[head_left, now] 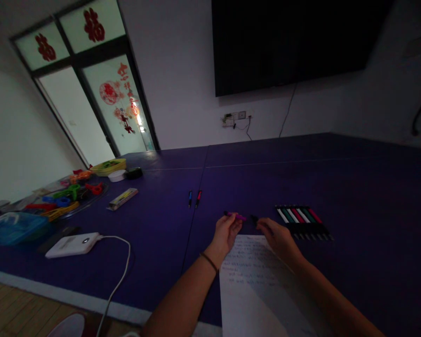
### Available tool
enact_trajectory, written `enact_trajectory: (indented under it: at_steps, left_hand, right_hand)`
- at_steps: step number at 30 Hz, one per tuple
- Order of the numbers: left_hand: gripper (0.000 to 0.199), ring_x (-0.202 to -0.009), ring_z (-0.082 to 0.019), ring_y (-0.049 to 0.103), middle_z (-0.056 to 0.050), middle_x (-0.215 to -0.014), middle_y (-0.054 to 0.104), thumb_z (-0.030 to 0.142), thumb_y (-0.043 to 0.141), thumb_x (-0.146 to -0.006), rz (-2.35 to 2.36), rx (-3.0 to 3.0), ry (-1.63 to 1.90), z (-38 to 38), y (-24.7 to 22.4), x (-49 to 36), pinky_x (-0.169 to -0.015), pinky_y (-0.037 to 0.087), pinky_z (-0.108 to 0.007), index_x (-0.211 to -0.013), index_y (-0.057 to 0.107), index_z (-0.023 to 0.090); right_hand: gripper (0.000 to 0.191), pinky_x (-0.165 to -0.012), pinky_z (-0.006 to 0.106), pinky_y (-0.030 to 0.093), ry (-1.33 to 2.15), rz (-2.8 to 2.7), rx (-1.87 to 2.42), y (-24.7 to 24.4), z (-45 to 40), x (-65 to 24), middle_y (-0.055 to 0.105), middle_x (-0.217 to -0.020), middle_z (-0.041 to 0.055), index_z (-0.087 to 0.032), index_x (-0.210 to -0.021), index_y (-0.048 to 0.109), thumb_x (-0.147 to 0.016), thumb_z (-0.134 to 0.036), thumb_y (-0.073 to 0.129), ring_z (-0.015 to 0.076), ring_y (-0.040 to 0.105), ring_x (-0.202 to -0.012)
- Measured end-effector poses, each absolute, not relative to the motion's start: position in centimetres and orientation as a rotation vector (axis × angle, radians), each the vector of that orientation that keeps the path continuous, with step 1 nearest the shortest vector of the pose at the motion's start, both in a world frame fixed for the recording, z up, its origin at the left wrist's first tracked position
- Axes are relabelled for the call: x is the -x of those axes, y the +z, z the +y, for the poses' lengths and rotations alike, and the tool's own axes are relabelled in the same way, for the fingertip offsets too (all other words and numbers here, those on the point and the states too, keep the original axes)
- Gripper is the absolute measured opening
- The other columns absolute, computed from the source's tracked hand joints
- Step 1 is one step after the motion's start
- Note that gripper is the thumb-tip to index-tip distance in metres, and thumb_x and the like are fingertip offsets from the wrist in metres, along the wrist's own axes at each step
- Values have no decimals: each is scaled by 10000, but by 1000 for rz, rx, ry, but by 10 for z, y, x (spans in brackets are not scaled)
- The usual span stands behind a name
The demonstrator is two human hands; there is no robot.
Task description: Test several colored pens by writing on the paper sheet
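My left hand (224,236) is closed in a pinch around a purple pen (240,217), whose dark end sticks out to the left. My right hand (276,236) pinches a small black piece (254,218), possibly a pen part; its exact kind is too dark to make out. A narrow gap separates the two held things. Both hands are over the far edge of a handwritten sheet of paper (243,295). Beyond my left hand lie a blue pen (190,199) and a pink pen (198,199), side by side.
Right of my hands, several white, green and pink pens (300,216) lie in a row on the purple table (161,210). To the left are a white power bank (73,245) with its cable, a small box (123,199), a blue container (16,227) and colourful plastic tools (68,193).
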State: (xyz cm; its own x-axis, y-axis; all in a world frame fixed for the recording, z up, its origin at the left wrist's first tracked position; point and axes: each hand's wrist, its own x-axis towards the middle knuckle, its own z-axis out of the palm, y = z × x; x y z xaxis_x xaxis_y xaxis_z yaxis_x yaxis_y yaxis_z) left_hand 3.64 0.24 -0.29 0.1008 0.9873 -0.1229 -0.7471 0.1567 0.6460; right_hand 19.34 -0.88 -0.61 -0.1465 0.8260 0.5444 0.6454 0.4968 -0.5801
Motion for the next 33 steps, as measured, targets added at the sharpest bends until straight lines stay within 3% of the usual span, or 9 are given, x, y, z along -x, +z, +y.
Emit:
enact_trajectory:
  at_steps: [14, 20, 26, 29, 33]
  left_hand:
    - [226, -746, -213, 630, -107, -811, 647, 255, 640, -672, 586, -613, 1215, -2, 0, -36, -735, 466, -342, -802, 488, 149]
    - [236, -775, -235, 625, -158, -807, 640, 324, 580, -723, 525, -574, 1155, -1, -1, -36, -784, 451, -375, -791, 524, 105]
    - [193, -792, -197, 622, -130, -790, 643, 298, 531, -764, 529, -449, 1294, 2, -2, -34, -815, 446, -333, -735, 535, 107]
    - [167, -789, -173, 622, -124, -788, 640, 261, 497, -788, 545, -337, 1362, 5, 0, -32, -797, 460, -301, -724, 533, 112]
    - [151, -794, -173, 620, -124, -783, 636, 246, 495, -789, 556, -255, 1387, 8, 0, -30, -757, 481, -288, -720, 530, 116]
  right_hand:
    - [204, -607, 251, 443, 308, -1822, 1253, -6, -9, -194, 617, -682, 28, -199, -729, 516, -779, -322, 361, 149, 578, -632]
    - [192, -637, 276, 458, 375, -1820, 1244, -8, -9, -191, 636, -714, 38, -200, -759, 538, -759, -329, 397, 167, 597, -678]
    - [300, -686, 289, 465, 351, -1591, 1263, -7, -6, -197, 658, -809, 68, -172, -964, 519, -775, -375, 405, 178, 609, -753]
    - [315, -678, 317, 466, 220, -1468, 1371, -8, -2, -206, 658, -809, 86, -159, -925, 549, -804, -370, 348, 192, 604, -747]
    - [291, -786, 374, 438, 31, -1806, 1324, -12, 2, -207, 643, -913, 79, -177, -919, 605, -799, -287, 363, 214, 560, -879]
